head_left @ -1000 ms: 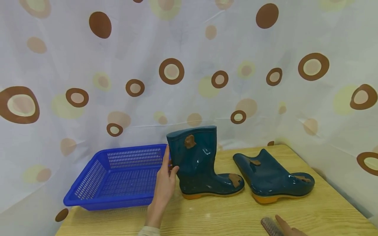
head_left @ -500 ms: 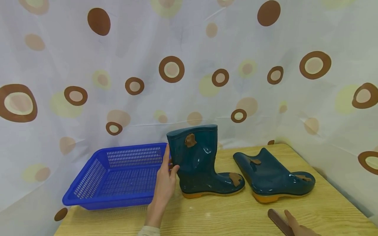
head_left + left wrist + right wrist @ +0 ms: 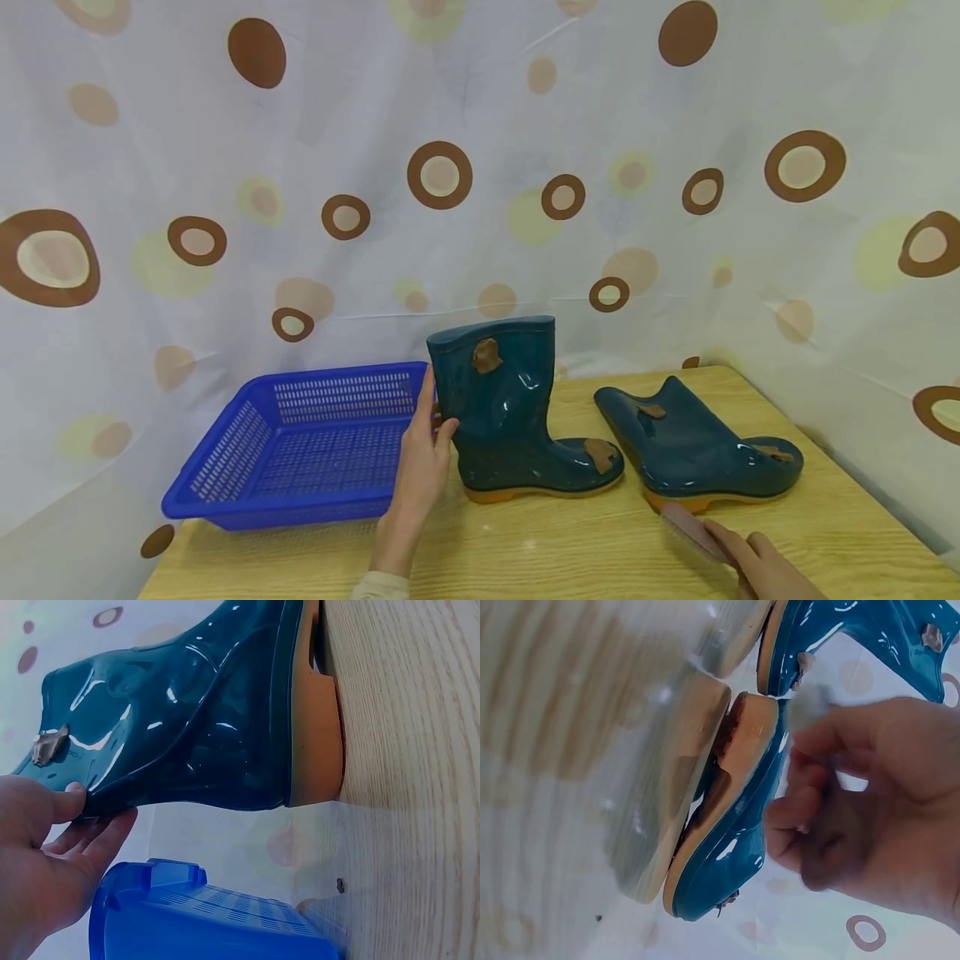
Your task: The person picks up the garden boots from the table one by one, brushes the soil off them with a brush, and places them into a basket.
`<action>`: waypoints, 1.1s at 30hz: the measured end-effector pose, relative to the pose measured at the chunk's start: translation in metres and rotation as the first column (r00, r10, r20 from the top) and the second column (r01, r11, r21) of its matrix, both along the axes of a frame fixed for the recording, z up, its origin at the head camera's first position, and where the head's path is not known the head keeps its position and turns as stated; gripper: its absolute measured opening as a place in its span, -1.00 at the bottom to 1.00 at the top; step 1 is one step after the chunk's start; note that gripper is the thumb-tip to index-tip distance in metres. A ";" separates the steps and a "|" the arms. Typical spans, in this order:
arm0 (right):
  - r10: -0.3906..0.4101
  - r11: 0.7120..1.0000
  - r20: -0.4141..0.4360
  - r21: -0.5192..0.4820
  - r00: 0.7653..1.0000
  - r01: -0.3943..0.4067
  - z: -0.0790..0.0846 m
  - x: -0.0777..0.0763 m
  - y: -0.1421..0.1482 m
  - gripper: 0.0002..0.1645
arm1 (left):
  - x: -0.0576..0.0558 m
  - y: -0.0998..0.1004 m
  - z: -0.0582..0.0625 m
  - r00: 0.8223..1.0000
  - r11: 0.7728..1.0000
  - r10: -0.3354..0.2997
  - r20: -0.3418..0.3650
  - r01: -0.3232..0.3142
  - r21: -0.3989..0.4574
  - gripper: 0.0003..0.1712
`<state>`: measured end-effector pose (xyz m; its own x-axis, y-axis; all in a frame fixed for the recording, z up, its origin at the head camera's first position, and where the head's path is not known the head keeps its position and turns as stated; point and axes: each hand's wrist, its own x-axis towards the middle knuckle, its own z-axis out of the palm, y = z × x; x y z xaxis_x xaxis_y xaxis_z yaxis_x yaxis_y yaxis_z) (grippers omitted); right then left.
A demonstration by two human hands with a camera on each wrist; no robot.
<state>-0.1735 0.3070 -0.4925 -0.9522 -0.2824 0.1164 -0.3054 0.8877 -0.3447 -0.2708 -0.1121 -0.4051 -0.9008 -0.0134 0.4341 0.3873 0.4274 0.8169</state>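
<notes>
Btwn R fingers [image 3: 729, 543], brush [image 3: 693, 532], boot [image 3: 501, 417] agst L fingers [image 3: 425, 400]

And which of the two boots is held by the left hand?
The upright boot beside the blue basket: the left hand grips it. The other boot, farther right, is held by neither hand.

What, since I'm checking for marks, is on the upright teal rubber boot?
The boot bears irregular brown patches on shaft and toe. The left hand holds its rear, covering part; the far side and underside are hidden.
</notes>
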 end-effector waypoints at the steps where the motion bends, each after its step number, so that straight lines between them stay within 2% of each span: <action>1: 0.034 0.999 -0.100 0.004 0.994 -0.034 0.000 0.001 -0.001 -0.26 | 0.000 0.000 0.000 1.000 1.000 0.001 0.002 -0.001 -0.001 -0.04; 2: 0.050 0.999 -0.198 0.010 0.979 -0.048 0.000 0.002 -0.001 -0.23 | 0.000 0.000 0.000 1.000 1.000 0.002 0.003 -0.002 -0.003 -0.04; 5: 0.039 0.999 -0.364 0.020 0.931 -0.034 0.000 0.004 -0.006 0.12 | -0.001 -0.001 0.000 1.000 1.000 0.008 0.015 -0.008 -0.005 -0.04; 6: 0.028 1.000 -0.390 0.018 0.920 -0.023 0.001 0.004 -0.008 0.20 | -0.001 -0.001 0.000 1.000 1.000 0.008 0.015 -0.008 -0.006 -0.05; 8: 0.017 1.000 -0.423 0.022 0.906 -0.009 0.002 0.004 -0.012 0.25 | -0.001 -0.001 0.000 1.000 1.000 0.009 0.015 -0.009 -0.009 -0.05; 12: 0.040 0.999 -0.470 0.042 0.882 -0.023 0.007 0.004 -0.016 0.19 | -0.001 -0.001 0.000 1.000 1.000 0.012 0.016 -0.011 -0.012 -0.04; 20: -0.001 0.999 -0.493 0.033 0.870 0.019 0.015 0.006 -0.022 0.05 | -0.001 0.000 0.000 1.000 1.000 -0.005 0.008 0.006 -0.008 -0.06; 24: 0.027 0.999 -0.520 0.049 0.854 -0.002 0.019 0.004 -0.026 -0.04 | -0.001 -0.001 0.000 1.000 1.000 -0.011 0.001 0.011 -0.011 -0.08; 29: 0.091 0.996 -0.569 0.063 0.817 -0.067 0.026 0.000 -0.031 -0.27 | -0.001 0.000 -0.001 1.000 1.000 -0.002 -0.002 0.002 -0.021 -0.06; 33: 0.145 0.989 -0.617 0.061 0.773 -0.137 0.034 -0.004 -0.036 -0.40 | -0.002 0.000 -0.001 1.000 1.000 0.003 -0.015 -0.003 -0.030 -0.06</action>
